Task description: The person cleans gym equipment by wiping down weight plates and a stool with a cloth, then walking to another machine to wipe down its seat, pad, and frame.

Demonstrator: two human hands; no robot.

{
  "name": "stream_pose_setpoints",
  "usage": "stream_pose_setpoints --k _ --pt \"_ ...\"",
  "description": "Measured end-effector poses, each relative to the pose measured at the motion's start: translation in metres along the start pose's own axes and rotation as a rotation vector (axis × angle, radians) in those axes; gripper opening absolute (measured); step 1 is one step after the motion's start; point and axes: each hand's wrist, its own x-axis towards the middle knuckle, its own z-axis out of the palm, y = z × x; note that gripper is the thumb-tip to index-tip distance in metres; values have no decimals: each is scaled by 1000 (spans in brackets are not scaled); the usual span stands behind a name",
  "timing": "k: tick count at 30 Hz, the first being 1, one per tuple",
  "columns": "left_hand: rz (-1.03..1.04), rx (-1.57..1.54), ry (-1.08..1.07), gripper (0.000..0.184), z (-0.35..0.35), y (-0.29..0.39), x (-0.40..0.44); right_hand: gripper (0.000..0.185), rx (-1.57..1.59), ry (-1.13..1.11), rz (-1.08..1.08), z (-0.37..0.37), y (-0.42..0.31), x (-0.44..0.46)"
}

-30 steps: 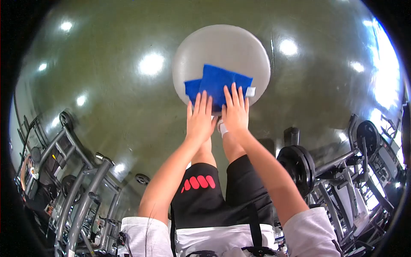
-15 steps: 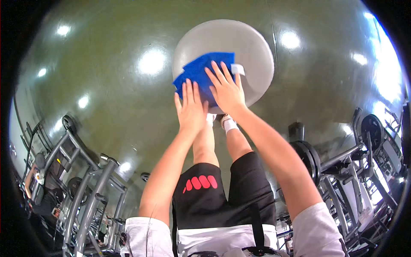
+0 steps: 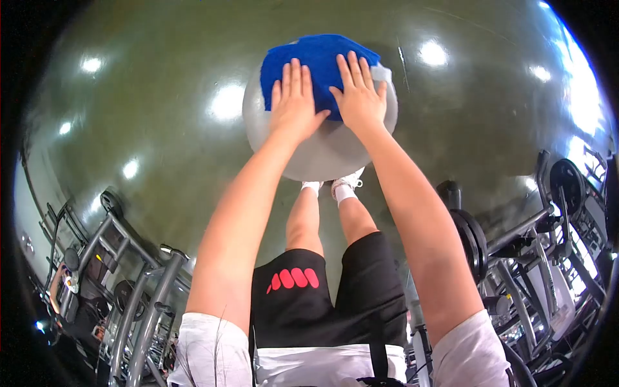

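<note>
A large pale grey exercise ball (image 3: 322, 155) sits on the floor just in front of my feet. Over its far upper side lies a blue cloth (image 3: 322, 64) with a white tag (image 3: 381, 73) at its right edge. My left hand (image 3: 294, 106) rests flat on the left part of the cloth, fingers stretched forward and thumb out to the side. On the right part, my right hand (image 3: 361, 93) presses down flat, its fingers a little apart. Both arms reach out straight, and neither hand grips the cloth.
Grey metal gym machines (image 3: 145, 303) stand at the lower left, where a person (image 3: 64, 284) is partly visible. More machines with black weight plates (image 3: 467, 245) are at the right. The greenish floor (image 3: 161, 77) is shiny with light reflections.
Both hands have pushed the cloth forward, away from me, to the ball's far side. The cloth lies more spread out, and the ball appears slightly farther left.
</note>
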Motion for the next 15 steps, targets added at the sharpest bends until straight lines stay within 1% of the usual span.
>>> stream_pose_setpoints --k 4,8,10,13,15 --pt "86 -12 -15 105 17 48 -8 69 70 -46 179 -5 26 -45" --pt "215 -60 -54 101 36 68 -55 67 81 -97 302 -1 33 -104" --pt "239 -77 -97 96 37 71 -81 65 103 -140 315 2 30 -135" --pt "206 -74 -149 91 45 70 -114 67 134 -230 293 4 15 -171" --pt "121 -54 -143 83 49 68 -134 67 121 -295 207 5 2 -193"
